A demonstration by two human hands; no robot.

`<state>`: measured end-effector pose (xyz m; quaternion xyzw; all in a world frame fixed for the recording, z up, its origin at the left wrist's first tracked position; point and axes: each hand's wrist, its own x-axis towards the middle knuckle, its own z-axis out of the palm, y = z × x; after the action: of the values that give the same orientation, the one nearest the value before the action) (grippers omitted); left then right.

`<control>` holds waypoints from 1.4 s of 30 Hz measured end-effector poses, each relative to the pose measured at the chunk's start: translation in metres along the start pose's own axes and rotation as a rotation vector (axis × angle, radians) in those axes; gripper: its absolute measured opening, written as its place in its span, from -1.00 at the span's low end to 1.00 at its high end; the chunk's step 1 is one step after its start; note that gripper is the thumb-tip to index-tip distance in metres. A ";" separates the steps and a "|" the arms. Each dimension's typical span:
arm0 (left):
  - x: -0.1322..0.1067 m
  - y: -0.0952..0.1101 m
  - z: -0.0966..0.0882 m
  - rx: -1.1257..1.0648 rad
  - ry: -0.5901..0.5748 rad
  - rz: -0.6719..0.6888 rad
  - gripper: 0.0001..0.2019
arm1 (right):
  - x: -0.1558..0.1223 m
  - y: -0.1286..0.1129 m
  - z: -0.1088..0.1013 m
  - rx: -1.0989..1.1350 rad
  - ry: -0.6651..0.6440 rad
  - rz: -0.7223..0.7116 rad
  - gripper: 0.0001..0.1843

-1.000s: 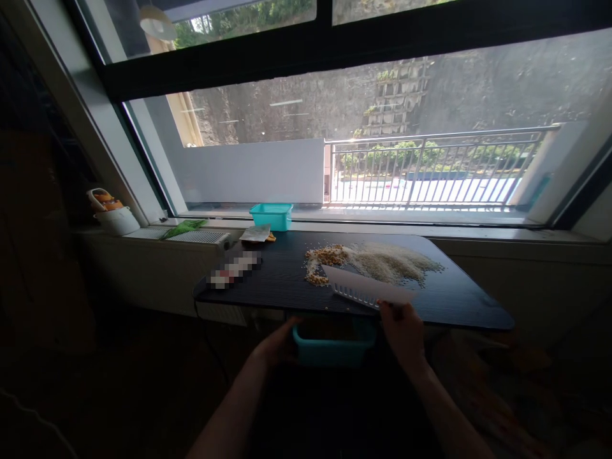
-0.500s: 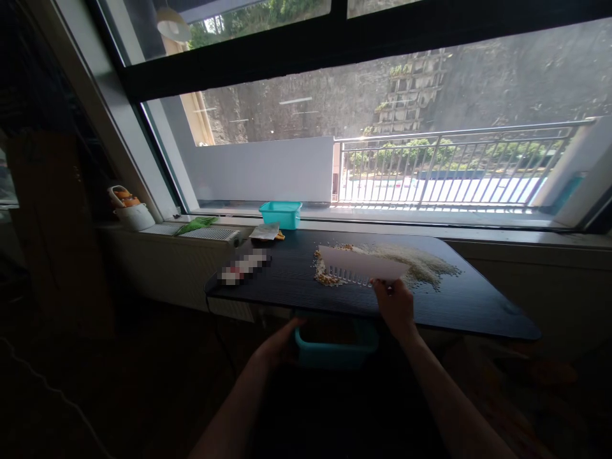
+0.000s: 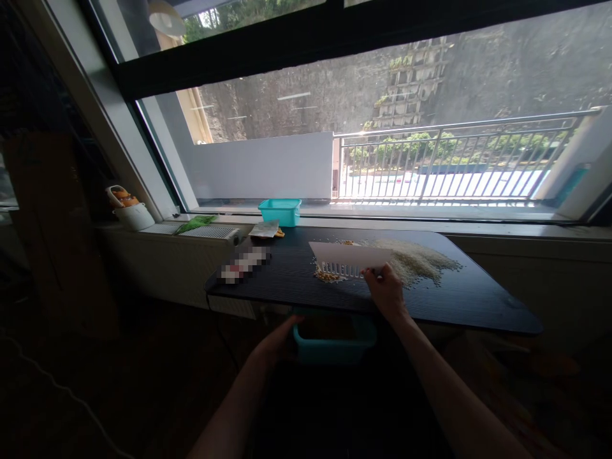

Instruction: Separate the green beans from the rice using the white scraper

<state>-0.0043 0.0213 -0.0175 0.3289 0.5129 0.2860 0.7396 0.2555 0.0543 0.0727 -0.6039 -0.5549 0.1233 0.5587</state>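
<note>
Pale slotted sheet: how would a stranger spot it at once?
Below the big window stands a dark table. Over it, the right hand holds the pale sheet, with loose grains showing around it. Unlike the grains, it is one flat piece with a row of slots along its lower edge.

The bench (image 3: 482, 305) has a dark, wood-grained top with rounded corners. Around its centre, towards 1 and 2 o'clock, rice (image 3: 421, 258) lies in a broad, loose spread with stray grains around it. Yellow kernels (image 3: 329, 278), partly hidden, lie towards 9 o'clock of the rice. A pale packet (image 3: 264, 229) rests near the rim at 10 o'clock; a pixelated item (image 3: 245, 264) lies at 9 o'clock.
</note>
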 end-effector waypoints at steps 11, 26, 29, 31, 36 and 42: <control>-0.006 0.001 -0.003 -0.050 -0.013 0.000 -0.47 | -0.004 0.002 0.009 -0.050 -0.018 -0.036 -0.82; -0.008 0.002 -0.003 -0.067 -0.005 -0.009 -0.49 | -0.007 0.000 0.008 -0.049 -0.058 -0.077 -0.80; -0.008 0.001 -0.003 -0.070 -0.004 -0.007 -0.50 | -0.006 -0.001 0.007 -0.038 -0.072 -0.090 -0.79; -0.007 0.000 -0.004 -0.072 -0.007 -0.003 -0.50 | -0.004 -0.003 0.008 -0.037 -0.075 -0.096 -0.79; -0.005 -0.002 -0.006 -0.076 -0.005 0.002 -0.50 | 0.003 -0.009 0.014 -0.065 -0.073 -0.123 -0.81; -0.008 -0.001 -0.006 -0.084 -0.007 0.004 -0.49 | 0.007 -0.015 0.020 -0.096 -0.095 -0.167 -0.80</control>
<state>-0.0121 0.0157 -0.0148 0.2994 0.4973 0.3076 0.7539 0.2343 0.0671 0.0811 -0.5751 -0.6344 0.0783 0.5106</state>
